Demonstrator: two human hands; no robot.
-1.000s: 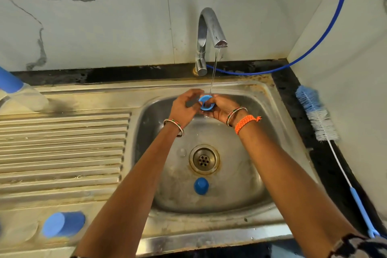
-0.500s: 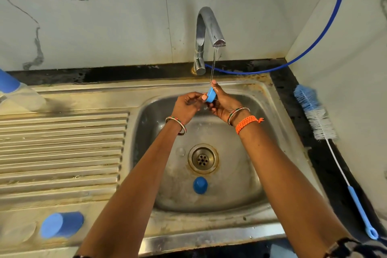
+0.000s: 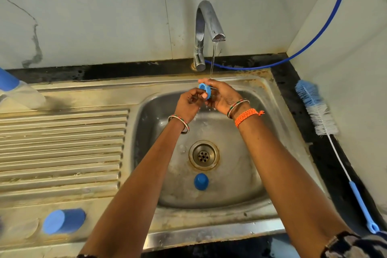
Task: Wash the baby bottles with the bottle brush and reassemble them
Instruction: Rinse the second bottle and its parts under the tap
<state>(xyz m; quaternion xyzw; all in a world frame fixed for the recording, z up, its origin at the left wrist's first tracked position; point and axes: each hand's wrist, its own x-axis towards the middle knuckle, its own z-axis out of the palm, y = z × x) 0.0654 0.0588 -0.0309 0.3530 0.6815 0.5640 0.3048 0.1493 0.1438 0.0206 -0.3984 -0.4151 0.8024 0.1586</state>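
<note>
Both my hands meet under the tap (image 3: 206, 31), at twelve o'clock above the sink (image 3: 272, 142); my left hand (image 3: 187, 103) curls its fingers round the blue collar ring (image 3: 204, 90), thumb pressed on its lower edge, while my right hand (image 3: 223, 95) cups and pinches it from the three o'clock side, so neither hand is free. The ring sits directly in the thin stream; I judge it light, rigid plastic, slick when wet, best gripped across its outer rim. A blue cap (image 3: 201, 181) lies in the basin at six o'clock of the drain (image 3: 203, 155); another blue cap (image 3: 63, 221) rests on the drainboard (image 3: 62, 142) at eight o'clock; a bottle (image 3: 18, 94) lies at ten o'clock. The bottle brush (image 3: 318, 111) lies along the dark counter at three o'clock, beside marble-patterned walls.
</note>
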